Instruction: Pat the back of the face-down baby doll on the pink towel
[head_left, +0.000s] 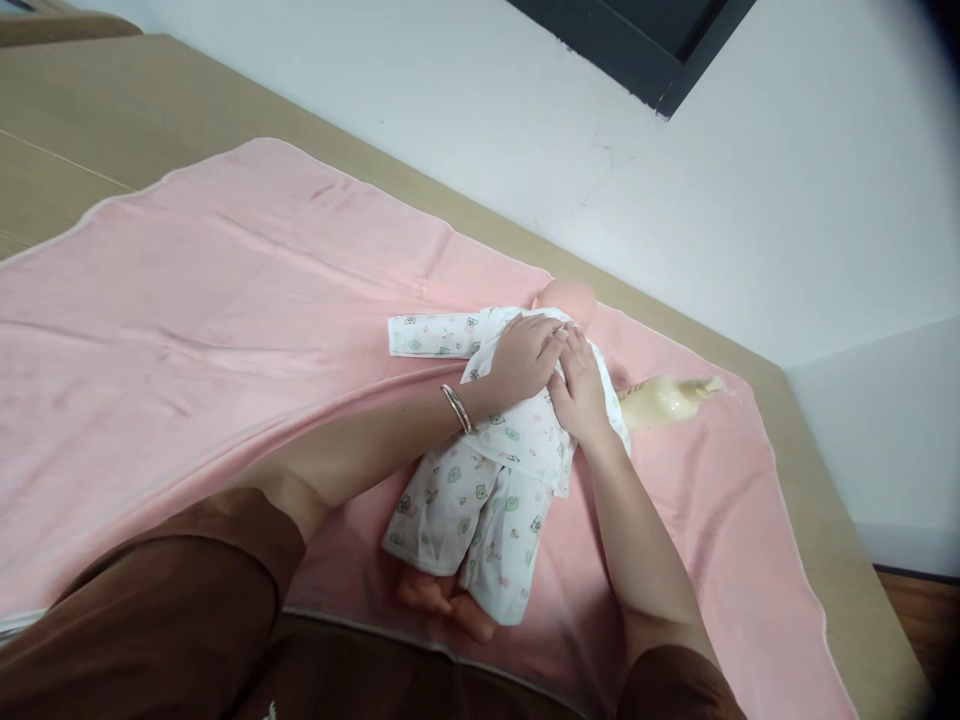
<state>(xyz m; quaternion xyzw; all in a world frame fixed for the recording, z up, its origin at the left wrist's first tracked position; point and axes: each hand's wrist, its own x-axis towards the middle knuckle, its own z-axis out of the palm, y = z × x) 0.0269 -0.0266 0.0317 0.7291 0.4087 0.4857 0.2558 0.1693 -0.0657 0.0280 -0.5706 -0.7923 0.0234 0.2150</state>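
Only the head view here, so I'm looking straight down at a doll (568,298) on its back or front (can't tell which) on a pink blanket (225,280). It's toward the wall-side edge of the blanket, head pointing away from the person and feet (474,614) toward them. It's wearing a white printed top (517,425) and matching pants (480,520). One sleeve of the top sticks straight out to the left.

Both hands are on the upper part of the top, just below the head. The left hand (525,358) lies flat with fingers stretched across toward the right, and there are bangles (456,408) on that wrist. The right hand (581,390) is open too, fingers pointing up toward the head. The fingertips of the two meet or overlap a bit. Palms are hidden, and I don't see either one gripping anything.

Just right of the top there's a pale yellow shiny thing (664,400) lying on the blanket, no clue what it is, with a pale tip at its far end. The blanket's got a thin white edge and some long wrinkles, and it's spread over a wooden table (97,95). Past that there's a white wall (750,200) with a dark frame (637,50) up top. The person's brown shirt (210,580) fills the bottom left.
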